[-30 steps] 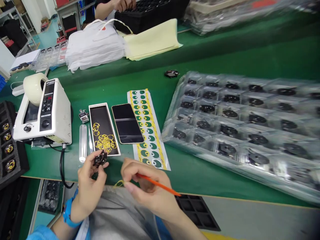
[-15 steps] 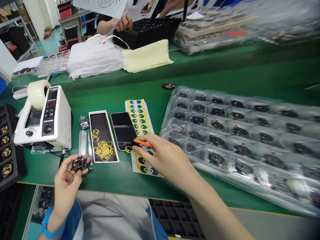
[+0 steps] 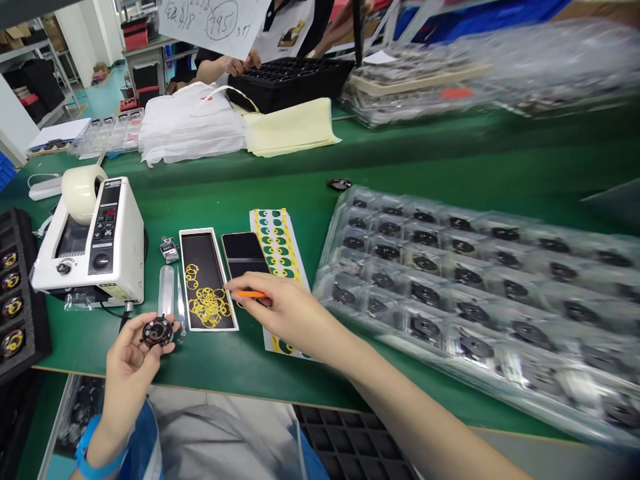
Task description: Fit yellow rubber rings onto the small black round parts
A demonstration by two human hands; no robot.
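Observation:
My left hand [image 3: 131, 363] pinches a round black part [image 3: 157, 331] with a dark central hole, held above the near edge of the table. A slim orange tool [image 3: 250, 294] is between the closed fingers of my right hand [image 3: 280, 307]; its kind I cannot make out. The right fingertips are at the right edge of a white-rimmed box [image 3: 203, 235] with a black inside, where thin yellow rings [image 3: 210, 305] lie in a tangle. Under the right hand, a phone [image 3: 243, 250] and a sheet of green and yellow stickers [image 3: 275, 230] are partly covered.
A white tape dispenser [image 3: 95, 247] stands at left, beside a black foam tray [image 3: 23, 293]. Tweezers [image 3: 181, 300] lie left of the box. At right is a large clear tray [image 3: 330, 260] of black parts. Across the table, a person's hands work at a black crate [image 3: 295, 83].
My right hand has moved left, from over the phone and sticker sheet to the box edge. The yellow ring seen at its fingertips no longer shows there. My left hand still holds the black part.

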